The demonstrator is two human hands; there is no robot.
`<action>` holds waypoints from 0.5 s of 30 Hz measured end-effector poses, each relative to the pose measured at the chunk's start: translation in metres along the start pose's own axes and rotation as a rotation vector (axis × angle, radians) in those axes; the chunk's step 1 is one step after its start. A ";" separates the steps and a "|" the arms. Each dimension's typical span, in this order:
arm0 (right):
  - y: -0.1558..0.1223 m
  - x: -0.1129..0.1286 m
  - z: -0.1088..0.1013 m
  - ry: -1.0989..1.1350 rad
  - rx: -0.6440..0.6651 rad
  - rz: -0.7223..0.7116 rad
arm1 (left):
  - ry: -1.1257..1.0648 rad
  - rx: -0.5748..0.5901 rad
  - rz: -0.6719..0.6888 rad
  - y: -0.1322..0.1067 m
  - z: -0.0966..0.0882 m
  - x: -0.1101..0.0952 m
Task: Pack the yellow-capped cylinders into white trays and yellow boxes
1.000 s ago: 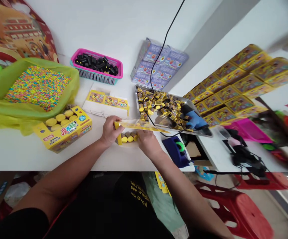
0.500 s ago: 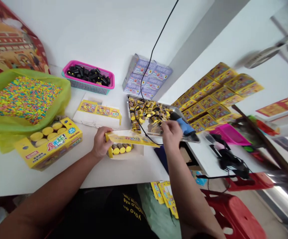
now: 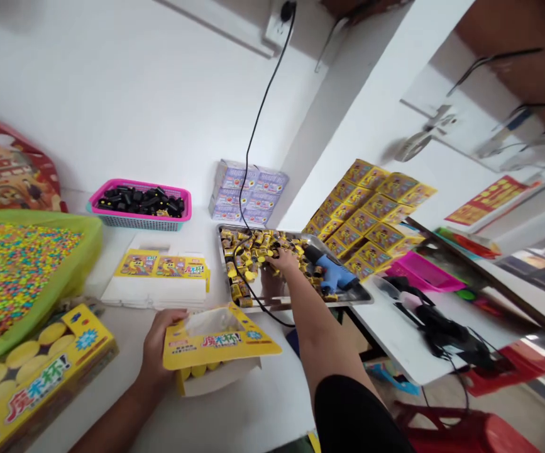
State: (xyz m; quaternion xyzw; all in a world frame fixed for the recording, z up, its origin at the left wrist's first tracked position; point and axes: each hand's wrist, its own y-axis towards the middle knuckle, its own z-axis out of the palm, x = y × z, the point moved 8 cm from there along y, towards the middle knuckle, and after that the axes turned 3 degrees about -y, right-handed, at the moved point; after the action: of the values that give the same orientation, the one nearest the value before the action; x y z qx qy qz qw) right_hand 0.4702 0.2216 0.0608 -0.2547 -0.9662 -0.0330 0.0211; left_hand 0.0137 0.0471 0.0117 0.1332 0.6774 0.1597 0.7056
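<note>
Left hand (image 3: 156,343) closed firmly around a yellow printed cardboard box (image 3: 215,343), lid flap raised over a row of yellow-capped cylinders — just in front of a shallow steel tray (image 3: 361,299). Right hand (image 3: 284,263) down among yellow-wrapped sweets (image 3: 258,258) inside that tray — open or closed on one, impossible to tell. Also in the tray, a blue-handled glue gun (image 3: 331,274) beside the hand. Just behind the tray, a stack of lilac packets (image 3: 248,194); to its left, a flat white-and-yellow carton (image 3: 159,283).
</note>
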 end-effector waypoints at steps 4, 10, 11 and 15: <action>-0.004 -0.003 0.016 0.013 -0.010 -0.016 | -0.008 0.002 -0.106 0.001 0.000 0.002; -0.024 -0.007 0.019 0.018 0.029 -0.018 | -0.068 0.001 -0.143 0.004 -0.001 0.000; -0.026 -0.005 0.019 0.020 0.038 -0.017 | -0.075 0.003 -0.136 0.004 -0.001 -0.002; -0.038 0.012 0.019 0.048 0.073 -0.045 | -0.088 0.014 -0.130 0.007 -0.001 -0.005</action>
State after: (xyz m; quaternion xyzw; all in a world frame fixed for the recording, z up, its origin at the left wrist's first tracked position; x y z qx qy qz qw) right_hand 0.4407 0.1956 0.0403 -0.2309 -0.9715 -0.0042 0.0529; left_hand 0.0124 0.0512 0.0189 0.1008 0.6540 0.1028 0.7426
